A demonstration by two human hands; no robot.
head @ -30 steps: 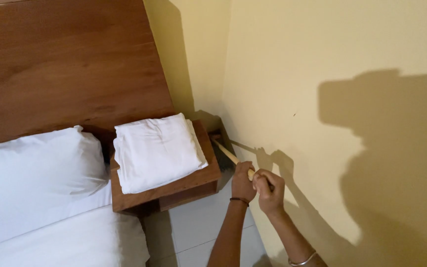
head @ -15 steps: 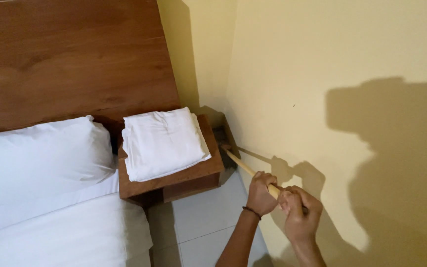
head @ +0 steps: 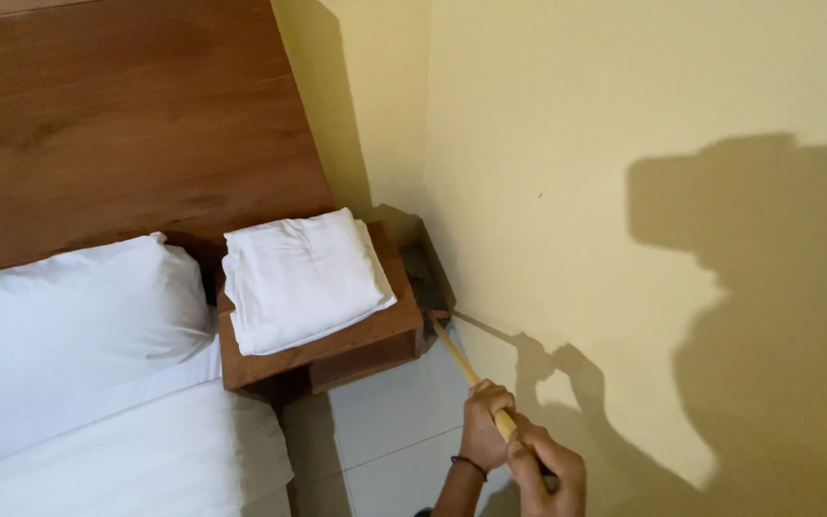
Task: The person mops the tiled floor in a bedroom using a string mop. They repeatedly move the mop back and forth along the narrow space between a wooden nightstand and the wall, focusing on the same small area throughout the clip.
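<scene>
Beside the yellow wall (head: 624, 86), left hand (head: 483, 423) and right hand (head: 543, 471) both grip a stick (head: 461, 359), fists closed, wrists angled toward the nightstand (head: 337, 349).

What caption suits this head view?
Both hands grip a broom handle reaching between nightstand and wall.

We see pale yellow walls (head: 624, 115) meeting in a corner, a dark wooden headboard (head: 126, 124), a white pillow (head: 59, 325) on the bed (head: 117, 469), a small wooden nightstand (head: 337, 349) (folded white linen (head: 303, 278) on top) and white floor tiles (head: 390, 431).
</scene>
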